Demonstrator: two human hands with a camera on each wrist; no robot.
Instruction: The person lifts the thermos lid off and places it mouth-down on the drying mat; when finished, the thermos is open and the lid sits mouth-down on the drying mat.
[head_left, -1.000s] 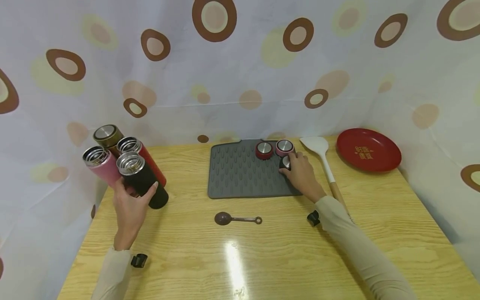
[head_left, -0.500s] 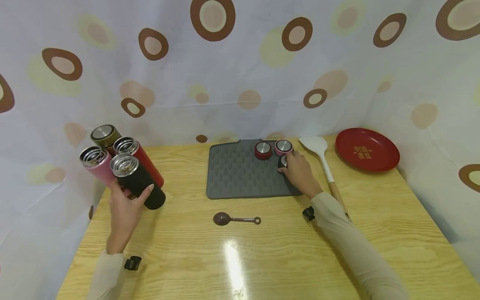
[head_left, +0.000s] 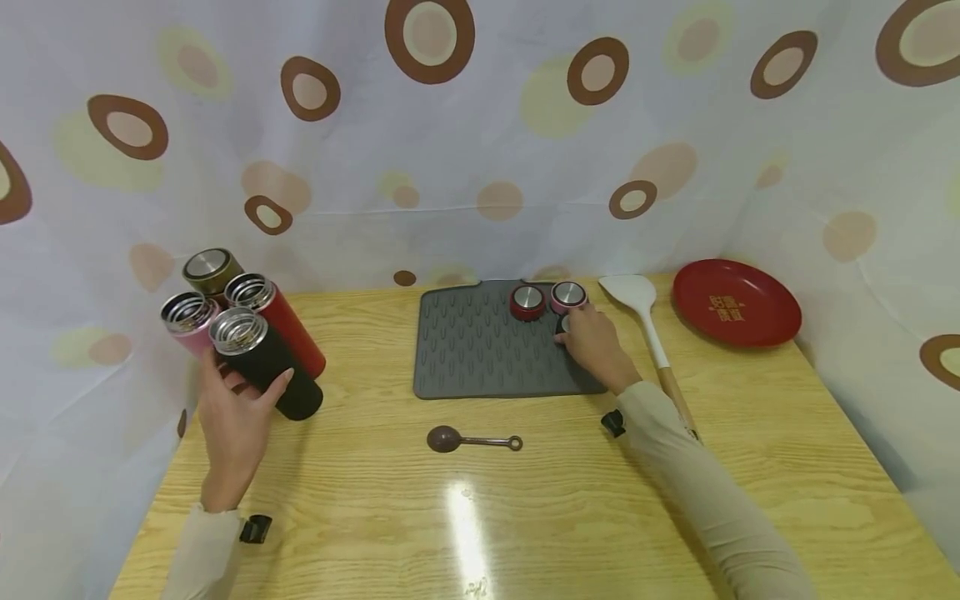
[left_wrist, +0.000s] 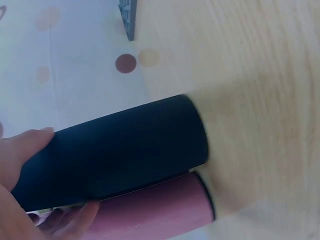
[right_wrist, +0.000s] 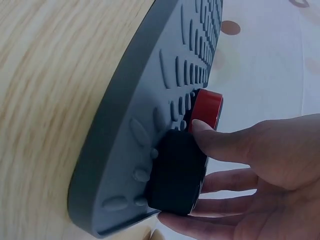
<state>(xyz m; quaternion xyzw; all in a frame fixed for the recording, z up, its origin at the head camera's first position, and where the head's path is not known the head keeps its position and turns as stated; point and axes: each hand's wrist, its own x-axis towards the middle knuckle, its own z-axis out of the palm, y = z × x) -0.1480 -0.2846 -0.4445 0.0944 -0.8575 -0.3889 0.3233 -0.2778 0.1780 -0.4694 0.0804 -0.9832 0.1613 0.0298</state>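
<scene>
My left hand [head_left: 236, 425] grips an uncapped black thermos bottle [head_left: 281, 371]; in the left wrist view its thumb lies along the upper side and the fingers pass beneath, beside a pink bottle [left_wrist: 165, 210]. An open red bottle [head_left: 288, 325] and a capped gold bottle [head_left: 210, 265] stand close behind. On the grey drying mat [head_left: 480, 358], my right hand [head_left: 596, 346] holds a black lid [right_wrist: 177, 170] between thumb and fingers. The lid rests on the mat near its right end. A red lid [head_left: 527, 302] and a pink lid [head_left: 568, 295] sit just behind it.
A brown spoon [head_left: 444, 439] lies on the table before the mat. Right of the mat is a white spatula [head_left: 633, 292] with a wooden handle. A red plate [head_left: 738, 304] leans at the back right. A patterned curtain [head_left: 480, 125] hangs behind.
My left hand has shifted the black bottle a little to the left, across the front of the pink one. The right hand stays at the black lid, with only a slight shift.
</scene>
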